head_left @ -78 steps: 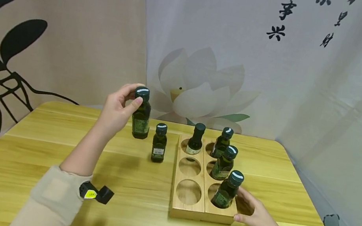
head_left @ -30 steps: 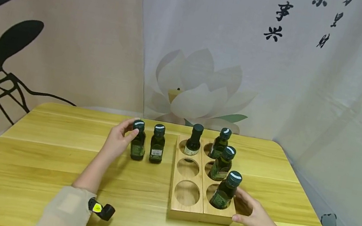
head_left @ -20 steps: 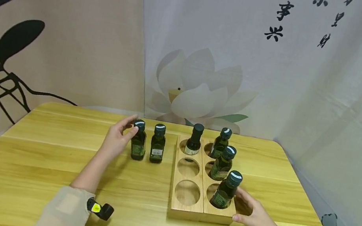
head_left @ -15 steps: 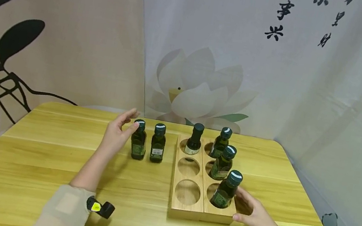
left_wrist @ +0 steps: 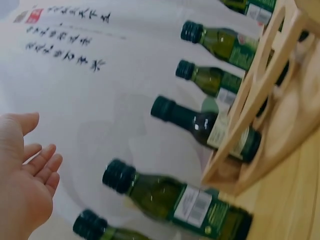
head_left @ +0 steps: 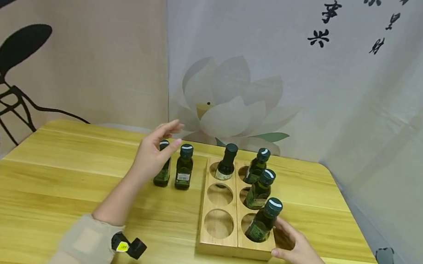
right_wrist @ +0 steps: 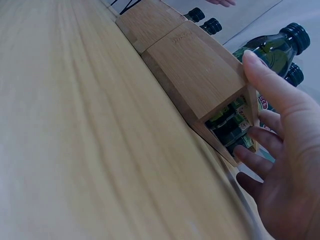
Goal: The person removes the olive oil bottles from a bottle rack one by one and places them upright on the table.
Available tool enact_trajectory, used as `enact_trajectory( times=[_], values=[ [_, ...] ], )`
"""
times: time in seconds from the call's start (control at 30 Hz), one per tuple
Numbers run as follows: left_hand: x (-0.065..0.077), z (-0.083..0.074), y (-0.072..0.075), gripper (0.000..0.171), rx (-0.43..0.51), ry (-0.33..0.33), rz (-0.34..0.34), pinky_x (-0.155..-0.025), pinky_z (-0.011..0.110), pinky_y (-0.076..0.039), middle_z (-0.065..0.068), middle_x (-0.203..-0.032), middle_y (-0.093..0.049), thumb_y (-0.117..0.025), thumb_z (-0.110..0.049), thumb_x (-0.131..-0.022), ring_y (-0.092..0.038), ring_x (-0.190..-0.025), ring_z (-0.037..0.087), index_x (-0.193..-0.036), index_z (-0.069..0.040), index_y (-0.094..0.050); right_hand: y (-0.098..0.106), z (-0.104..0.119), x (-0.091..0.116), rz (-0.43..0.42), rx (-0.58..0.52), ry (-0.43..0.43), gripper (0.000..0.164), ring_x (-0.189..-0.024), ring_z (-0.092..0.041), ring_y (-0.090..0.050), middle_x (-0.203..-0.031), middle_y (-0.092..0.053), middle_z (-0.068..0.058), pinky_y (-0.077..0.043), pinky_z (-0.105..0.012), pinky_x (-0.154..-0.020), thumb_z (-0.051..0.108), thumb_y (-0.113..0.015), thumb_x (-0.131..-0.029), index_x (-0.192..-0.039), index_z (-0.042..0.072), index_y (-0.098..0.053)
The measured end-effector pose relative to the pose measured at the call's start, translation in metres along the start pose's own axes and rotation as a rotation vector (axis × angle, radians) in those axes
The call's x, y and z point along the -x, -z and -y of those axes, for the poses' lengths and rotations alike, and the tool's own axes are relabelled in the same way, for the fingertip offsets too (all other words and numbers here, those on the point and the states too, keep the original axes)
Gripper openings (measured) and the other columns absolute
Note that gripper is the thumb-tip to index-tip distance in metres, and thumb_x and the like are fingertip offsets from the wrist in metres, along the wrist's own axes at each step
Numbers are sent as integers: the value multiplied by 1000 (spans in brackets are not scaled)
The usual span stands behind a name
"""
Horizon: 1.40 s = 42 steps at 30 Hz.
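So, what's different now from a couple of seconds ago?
The left grip lowered its green glass bottle onto the table beside the other loose bottle, let go, and shifted right. Unchanged: the right grip by the wooden rack, and the four bottles in it.

Your table (head_left: 38,187) is yellow wood with paler stripes. Your rack (head_left: 216,249) is light tan wood with fine, darker lines. Its front bottle (head_left: 265,220) is dark green with a green label (head_left: 257,232), and the dark green cap (head_left: 273,208) has a white mark. The long-necked bottle (head_left: 227,162) looks almost black, with a cream label (head_left: 223,176). The bottle just outside your rack (head_left: 185,165) wears a white sticker (head_left: 183,177) with thin dark bars. Your left sleeve (head_left: 70,246) is beige; its camera (head_left: 137,248) is black with a yellow tag (head_left: 123,246). Your cream and pale grey cloth (head_left: 116,50) shows black leaves (head_left: 23,49), a white and grey flower (head_left: 230,119), black writing (head_left: 330,11) and a red stamp (left_wrist: 33,16).
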<state>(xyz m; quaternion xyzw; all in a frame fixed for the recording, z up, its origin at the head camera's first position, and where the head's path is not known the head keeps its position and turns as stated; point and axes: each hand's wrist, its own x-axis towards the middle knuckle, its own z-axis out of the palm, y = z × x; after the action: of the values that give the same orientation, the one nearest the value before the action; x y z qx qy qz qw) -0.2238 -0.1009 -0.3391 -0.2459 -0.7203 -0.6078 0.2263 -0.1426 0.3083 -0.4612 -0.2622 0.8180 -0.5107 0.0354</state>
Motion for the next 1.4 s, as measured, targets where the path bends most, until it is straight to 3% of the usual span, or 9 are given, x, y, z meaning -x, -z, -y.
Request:
enact_trajectory(
  times=[0.3,0.4,0.53,0.77,1.17,1.4],
  values=[
    [-1,-9,-33,47,-5,37,70,-102,41,-35,3,-130,-56,-64,-13,-94,-48,-120,17,-138,-5,-50,0,1,0,6,-9,0,80,-122,-7,-45,-135,-44,-33,-35,-23,-100,7,-76,-81,-143,-12,-30],
    [-2,-9,-45,48,-16,44,90,-102,41,-36,4,-130,-56,-64,-15,-94,-49,-120,19,-138,-5,-50,0,0,0,9,-13,3,79,-122,-8,-45,-135,-43,-33,-35,-23,-100,8,-76,-82,-143,-12,-30],
    [-5,-7,-60,50,-7,48,106,-102,40,-36,7,-130,-56,-67,-14,-92,-51,-118,21,-138,-3,-49,1,1,0,9,-7,2,79,-122,-7,-45,-135,-44,-33,-35,-23,-99,11,-76,-83,-143,-11,-30],
    [-8,3,-83,55,-12,134,125,-102,40,-36,2,-131,-55,-71,-18,-89,-49,-120,25,-139,-7,-50,1,2,0,8,11,3,79,-123,-8,-44,-135,-44,-32,-35,-23,-100,10,-76,-82,-144,-10,-30],
    [-18,20,-106,59,-50,215,137,-101,37,-37,4,-134,-53,-71,-23,-89,-49,-119,18,-141,-9,-47,0,6,0,4,8,24,78,-122,-8,-45,-133,-45,-34,-35,-23,-99,7,-75,-82,-142,-13,-30],
    [-22,34,-114,60,-48,272,132,-104,43,-34,11,-136,-51,-70,-20,-89,-47,-123,27,-142,-7,-45,0,4,0,6,9,3,79,-122,-4,-44,-135,-43,-34,-35,-22,-99,9,-75,-82,-143,-13,-29]
  ],
)
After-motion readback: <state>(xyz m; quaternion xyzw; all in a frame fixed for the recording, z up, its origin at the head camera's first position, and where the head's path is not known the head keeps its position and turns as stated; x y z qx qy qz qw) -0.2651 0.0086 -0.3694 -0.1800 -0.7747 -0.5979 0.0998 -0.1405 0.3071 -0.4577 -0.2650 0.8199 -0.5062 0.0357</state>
